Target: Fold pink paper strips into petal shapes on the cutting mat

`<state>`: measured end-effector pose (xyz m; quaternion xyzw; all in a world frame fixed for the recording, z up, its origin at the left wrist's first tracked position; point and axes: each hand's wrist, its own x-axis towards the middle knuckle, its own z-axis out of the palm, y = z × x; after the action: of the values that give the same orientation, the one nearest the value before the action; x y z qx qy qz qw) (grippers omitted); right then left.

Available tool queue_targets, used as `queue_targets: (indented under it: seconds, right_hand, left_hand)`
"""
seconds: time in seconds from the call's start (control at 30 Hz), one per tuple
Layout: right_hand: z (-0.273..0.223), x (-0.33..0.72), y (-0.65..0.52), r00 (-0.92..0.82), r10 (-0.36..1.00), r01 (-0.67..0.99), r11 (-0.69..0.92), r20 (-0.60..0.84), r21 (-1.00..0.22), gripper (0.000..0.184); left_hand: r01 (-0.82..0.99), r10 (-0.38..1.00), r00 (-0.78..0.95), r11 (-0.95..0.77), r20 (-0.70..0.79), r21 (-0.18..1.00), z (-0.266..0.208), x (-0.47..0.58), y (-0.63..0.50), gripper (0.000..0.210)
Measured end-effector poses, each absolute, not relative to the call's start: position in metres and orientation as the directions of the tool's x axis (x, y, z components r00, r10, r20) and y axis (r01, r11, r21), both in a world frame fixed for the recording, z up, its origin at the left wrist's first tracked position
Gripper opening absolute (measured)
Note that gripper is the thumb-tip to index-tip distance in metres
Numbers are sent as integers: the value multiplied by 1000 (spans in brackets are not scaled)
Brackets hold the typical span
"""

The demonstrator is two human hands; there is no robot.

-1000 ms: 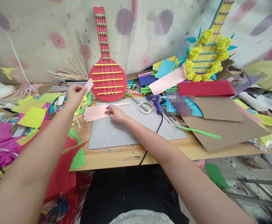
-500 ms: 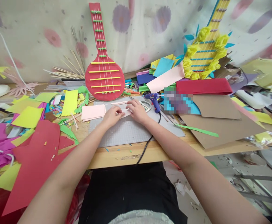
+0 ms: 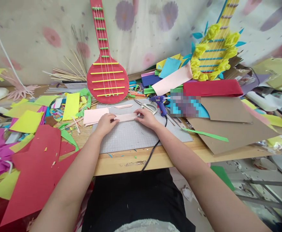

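Between my hands a pale pink paper strip (image 3: 125,117) lies stretched out level above the grey cutting mat (image 3: 128,138). My left hand (image 3: 106,123) pinches its left end, and my right hand (image 3: 146,118) pinches the right end. Beside my left hand is a stack of pale pink paper pieces (image 3: 95,116). A narrow pink paper scrap (image 3: 123,106) rests on the mat behind the strip. Just beyond my right hand are scissors (image 3: 147,105), partly hidden by it, and a purple glue gun (image 3: 160,104) with a black cord.
A red paper lute (image 3: 107,79) and a yellow flowered one (image 3: 210,59) stand against the patterned curtain. Red paper (image 3: 39,161) and yellow scraps pile up at left. Brown cardboard sheets (image 3: 230,132) and a green strip (image 3: 207,134) lie at right. The glue gun's cord crosses the front edge.
My hands have moved apart, the left one leftward and the right one slightly right. More of the pink strip now shows between them, and the scrap and scissors behind are less covered.
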<state>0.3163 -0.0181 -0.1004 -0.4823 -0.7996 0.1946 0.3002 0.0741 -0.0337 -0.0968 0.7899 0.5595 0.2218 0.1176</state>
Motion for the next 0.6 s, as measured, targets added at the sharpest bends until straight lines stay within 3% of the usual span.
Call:
queue_targets:
  seconds: [0.17,0.37,0.6]
  right_hand:
    - [-101,312,-19,-243,954,633,292,174,-717,36]
    - [-100,300,-22,-136,976,743,213,168,-634,44]
    - [-99,292,-25,-126,976,829,202,178,-522,39]
  left_hand:
    - [857,947,223,-303,230,417,-97,74,-34,24]
    - [920,969,39,-130,244,369,-93,81,-39,32]
    - [936,956,-107,5,271,353,-94,88,-39,37]
